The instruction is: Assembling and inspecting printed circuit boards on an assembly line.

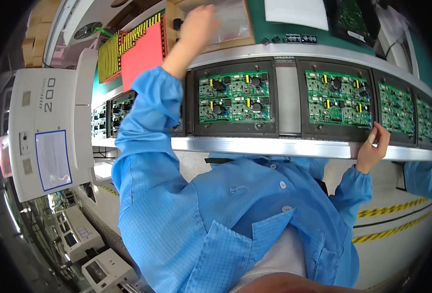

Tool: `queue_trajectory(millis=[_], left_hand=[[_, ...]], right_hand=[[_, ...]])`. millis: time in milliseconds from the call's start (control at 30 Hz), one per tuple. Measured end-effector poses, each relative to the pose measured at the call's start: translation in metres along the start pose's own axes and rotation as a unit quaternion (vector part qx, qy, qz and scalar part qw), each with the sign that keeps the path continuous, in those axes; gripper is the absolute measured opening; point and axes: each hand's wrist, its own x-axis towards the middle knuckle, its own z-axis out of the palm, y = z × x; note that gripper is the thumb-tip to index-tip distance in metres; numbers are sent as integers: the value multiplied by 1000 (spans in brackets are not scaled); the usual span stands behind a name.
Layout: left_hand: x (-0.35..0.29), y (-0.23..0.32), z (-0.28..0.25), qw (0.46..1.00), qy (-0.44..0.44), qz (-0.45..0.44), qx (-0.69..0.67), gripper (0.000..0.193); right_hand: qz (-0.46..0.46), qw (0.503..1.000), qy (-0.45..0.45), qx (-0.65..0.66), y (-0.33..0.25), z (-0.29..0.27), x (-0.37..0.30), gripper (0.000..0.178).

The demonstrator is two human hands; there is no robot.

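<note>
My left hand (200, 27) is raised over a cardboard box (225, 47) with a clear plastic bag (231, 22) in it. Motion blurs its fingers, so their grip cannot be made out. At the lower right corner of a black carrier frame (335, 133), my right hand (373, 148) has thumb and fingertips pressed together. Whatever is between them is too small to tell. That frame carries green circuit boards (318, 111) with black round parts and yellow parts. Left of it, another black carrier frame (234, 130) bears similar boards (234, 97).
The frames stand in a row on a conveyor with a metal front rail (274, 146). Beyond it are a red sheet (142, 53), yellow-black striped racks (109, 61), loose black components (300, 38) and white paper (296, 13). A white machine (47, 122) borders the left.
</note>
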Motion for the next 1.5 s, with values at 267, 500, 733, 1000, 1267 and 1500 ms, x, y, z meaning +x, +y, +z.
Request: queue_trajectory(millis=[267, 500, 733, 1000, 1267, 1500], left_hand=[[-45, -97, 46, 940, -300, -149, 63, 28], [-19, -113, 48, 955, -69, -111, 267, 28], [6, -89, 42, 945, -162, -161, 234, 24], [-72, 98, -41, 930, 15, -77, -359, 49], [-137, 190, -64, 850, -83, -91, -512, 55], [-191, 144, -24, 825, -117, -27, -552, 69]], right_hand=[[14, 1000, -5, -1, 4, 3, -2, 14], [25, 999, -7, -30, 11, 4, 1, 14], [11, 1000, -8, -2, 40, -3, 1, 15], [75, 946, -198, 246, -70, 64, -25, 40], [152, 869, -320, 345, -187, 106, -27, 49], [97, 883, -280, 364, -177, 89, -35, 41]])
